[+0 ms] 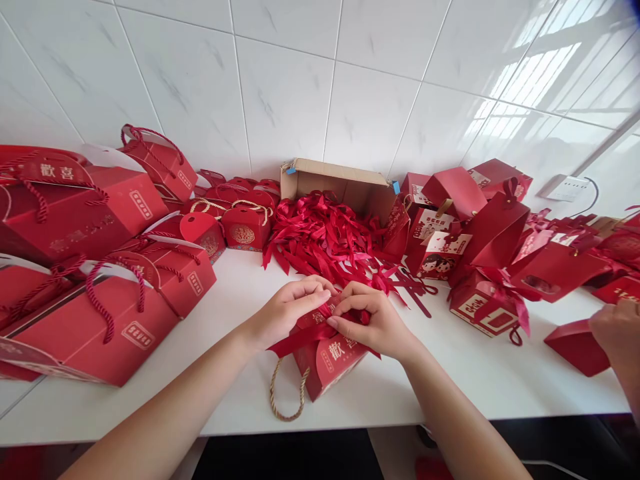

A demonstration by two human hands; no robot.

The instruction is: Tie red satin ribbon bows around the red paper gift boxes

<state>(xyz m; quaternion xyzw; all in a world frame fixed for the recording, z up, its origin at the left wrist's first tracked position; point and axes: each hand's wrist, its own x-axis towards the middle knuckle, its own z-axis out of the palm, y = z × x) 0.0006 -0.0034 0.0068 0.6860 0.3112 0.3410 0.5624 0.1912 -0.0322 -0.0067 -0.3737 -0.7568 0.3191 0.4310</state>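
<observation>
In front of me a small red gift box (320,380) with gold characters lies on the white table (240,373). A gold rope handle (289,407) loops from its near left side onto the table. Across the top of the box runs a red ribbon (303,339). My left hand (297,303) pinches the ribbon on the far side of the box. Beside it my right hand (367,317) also closes on the ribbon, thumb and fingers together, with a dark red bunch at its fingers. The ribbon between the hands is partly hidden by my fingers.
Behind the box, red ribbons (325,233) spill from an open cardboard box (345,183) against the tiled wall. Large red gift boxes (100,313) with rope handles crowd the left. Smaller boxes (440,253) stand at right, where another person's hand (620,340) holds a red box (575,347).
</observation>
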